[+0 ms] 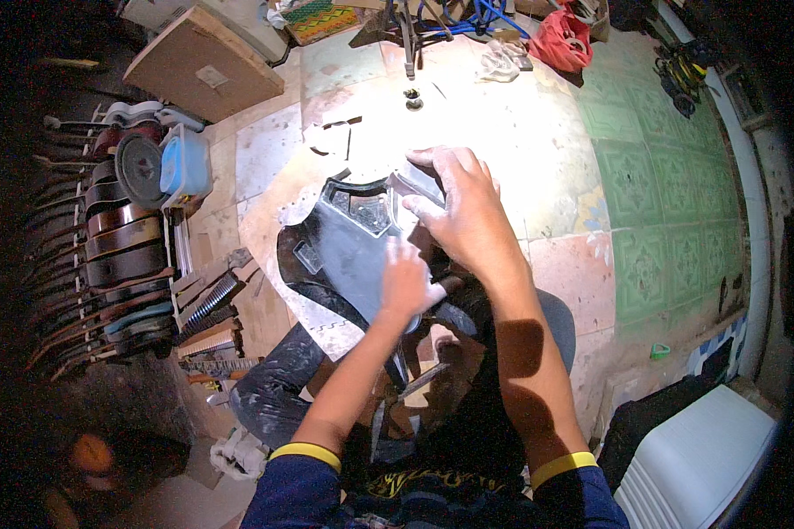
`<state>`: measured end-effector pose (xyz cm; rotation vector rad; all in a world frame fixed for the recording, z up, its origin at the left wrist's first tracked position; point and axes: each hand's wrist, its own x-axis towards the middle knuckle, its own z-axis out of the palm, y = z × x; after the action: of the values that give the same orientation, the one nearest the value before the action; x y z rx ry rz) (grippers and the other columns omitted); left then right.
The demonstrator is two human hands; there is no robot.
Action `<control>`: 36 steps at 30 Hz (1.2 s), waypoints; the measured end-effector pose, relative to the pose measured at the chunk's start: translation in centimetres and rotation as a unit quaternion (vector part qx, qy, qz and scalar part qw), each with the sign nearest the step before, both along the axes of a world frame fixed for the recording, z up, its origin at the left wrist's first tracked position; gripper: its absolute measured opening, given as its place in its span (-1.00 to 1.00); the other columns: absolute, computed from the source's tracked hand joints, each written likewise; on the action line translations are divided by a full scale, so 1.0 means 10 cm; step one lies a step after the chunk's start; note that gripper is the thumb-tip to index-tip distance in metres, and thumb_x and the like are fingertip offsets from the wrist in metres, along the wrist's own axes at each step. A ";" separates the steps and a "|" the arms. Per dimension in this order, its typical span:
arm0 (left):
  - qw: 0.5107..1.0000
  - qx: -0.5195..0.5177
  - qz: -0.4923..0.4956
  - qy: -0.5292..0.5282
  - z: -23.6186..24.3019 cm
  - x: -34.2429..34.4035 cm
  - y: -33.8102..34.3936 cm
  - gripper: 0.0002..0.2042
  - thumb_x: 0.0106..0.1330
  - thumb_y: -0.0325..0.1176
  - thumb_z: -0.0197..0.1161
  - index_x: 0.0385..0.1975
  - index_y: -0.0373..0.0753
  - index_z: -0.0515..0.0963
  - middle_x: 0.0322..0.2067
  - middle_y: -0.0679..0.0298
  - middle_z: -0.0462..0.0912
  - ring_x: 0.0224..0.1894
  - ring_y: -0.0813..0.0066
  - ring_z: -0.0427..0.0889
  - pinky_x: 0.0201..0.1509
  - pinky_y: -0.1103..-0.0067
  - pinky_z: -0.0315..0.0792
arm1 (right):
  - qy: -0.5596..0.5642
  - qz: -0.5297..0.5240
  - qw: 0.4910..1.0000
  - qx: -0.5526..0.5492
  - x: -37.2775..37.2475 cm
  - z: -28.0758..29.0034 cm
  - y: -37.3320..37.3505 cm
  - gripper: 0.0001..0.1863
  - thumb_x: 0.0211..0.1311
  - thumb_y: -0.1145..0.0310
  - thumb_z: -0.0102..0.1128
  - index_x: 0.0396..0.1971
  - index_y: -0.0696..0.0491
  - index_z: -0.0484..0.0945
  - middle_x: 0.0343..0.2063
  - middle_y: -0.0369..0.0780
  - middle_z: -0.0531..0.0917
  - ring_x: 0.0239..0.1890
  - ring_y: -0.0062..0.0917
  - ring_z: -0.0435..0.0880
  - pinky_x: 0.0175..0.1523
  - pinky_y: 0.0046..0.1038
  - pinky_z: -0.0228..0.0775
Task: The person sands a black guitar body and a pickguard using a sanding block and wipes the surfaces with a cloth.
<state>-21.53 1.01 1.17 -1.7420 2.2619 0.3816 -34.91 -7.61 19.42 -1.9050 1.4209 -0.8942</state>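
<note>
Navy sleeves (291, 489) have yellow cuffs (309, 451); dark trousers (272, 388) look dusty.

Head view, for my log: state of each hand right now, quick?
Left hand: on the grey panel; its grip cannot be told.
Right hand: thumb and forefinger apart at the panel's edge; hold unclear.

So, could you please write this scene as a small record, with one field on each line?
Piece: dark grey shaped panel with an opening near its far end
Left hand: fingers laid on the panel
Right hand: at the panel's far right side, thumb and fingers apart; grip unclear
Far left: brown board
Far right: red bag
Right floor: green patterned tiles
</note>
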 end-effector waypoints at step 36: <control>0.762 -0.220 0.604 0.084 0.21 1.89 1.30 -0.21 0.01 0.36 0.43 -0.18 -0.42 0.58 -0.10 -0.21 0.67 0.01 -0.21 0.63 0.07 0.08 0.46 | -0.047 0.056 0.991 0.112 0.19 -1.14 0.33 -0.43 0.15 0.29 0.45 0.08 0.30 0.51 -0.01 0.04 0.64 0.05 -0.25 0.64 0.23 -0.32 0.43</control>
<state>-2.67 14.04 3.29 -3.3573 0.9631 0.2055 -32.97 -4.34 8.03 -1.7346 1.2870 -0.7286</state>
